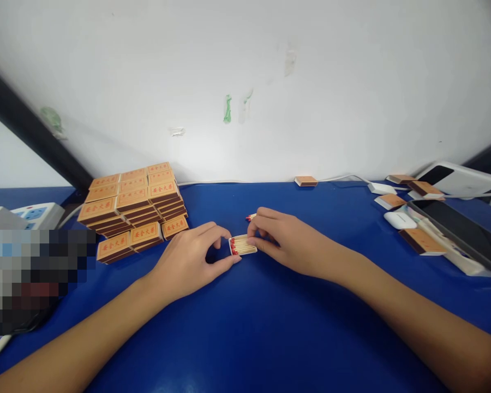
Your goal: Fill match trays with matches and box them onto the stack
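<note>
A small white matchbox tray filled with red-tipped matches lies on the blue table. My left hand grips its left end between thumb and index finger. My right hand is at the tray's right end, its fingers bent together over the matches; whether a match is between the fingertips cannot be made out. Just behind my right fingers a few loose matches show their red heads, partly hidden by the hand.
Stacked orange matchboxes stand at the left, near a power strip. One matchbox lies by the wall. At the right are more matchboxes, a white earphone case, a dark phone and a white device.
</note>
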Motion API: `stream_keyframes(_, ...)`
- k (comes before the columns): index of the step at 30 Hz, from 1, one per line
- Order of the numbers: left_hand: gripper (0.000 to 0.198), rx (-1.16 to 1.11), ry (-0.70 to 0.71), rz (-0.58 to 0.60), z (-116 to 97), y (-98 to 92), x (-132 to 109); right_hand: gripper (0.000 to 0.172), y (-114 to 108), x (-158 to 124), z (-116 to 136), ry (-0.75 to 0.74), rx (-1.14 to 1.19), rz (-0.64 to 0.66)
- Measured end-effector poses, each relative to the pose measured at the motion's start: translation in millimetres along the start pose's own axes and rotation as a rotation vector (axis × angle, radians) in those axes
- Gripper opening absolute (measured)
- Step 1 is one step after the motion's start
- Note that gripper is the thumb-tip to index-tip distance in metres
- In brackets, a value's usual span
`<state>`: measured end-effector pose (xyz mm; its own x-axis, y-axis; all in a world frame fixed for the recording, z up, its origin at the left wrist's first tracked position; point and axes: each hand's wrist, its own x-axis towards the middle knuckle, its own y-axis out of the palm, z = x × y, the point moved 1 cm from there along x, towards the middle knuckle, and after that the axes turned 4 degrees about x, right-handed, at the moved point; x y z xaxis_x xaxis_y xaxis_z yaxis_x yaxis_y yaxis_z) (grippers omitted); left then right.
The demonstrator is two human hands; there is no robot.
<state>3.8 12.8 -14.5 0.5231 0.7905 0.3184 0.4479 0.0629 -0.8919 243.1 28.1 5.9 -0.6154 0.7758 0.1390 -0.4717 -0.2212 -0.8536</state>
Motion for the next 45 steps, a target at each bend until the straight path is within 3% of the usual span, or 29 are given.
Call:
stream_keyframes(5,0.025,-0.001,-0.004,0.01,0,-0.7,0,0.009,-10,3,-24,0.065,-0.103,-0.16)
stream_keyframes(12,0.025,-0.001,-0.005,0.012,1,-0.8,0,0.014,-3,7,-51,0.082,-0.124,-0.112)
stream_keyframes(17,0.025,0.0,-0.015,0.017,0,-1.5,0,0.009,-4,7,-50,0.057,-0.114,-0.116)
stream_keyframes(45,0.025,0.001,-0.023,0.043,-1,-1.9,1,0.015,-5,8,-43,0.058,-0.111,-0.082)
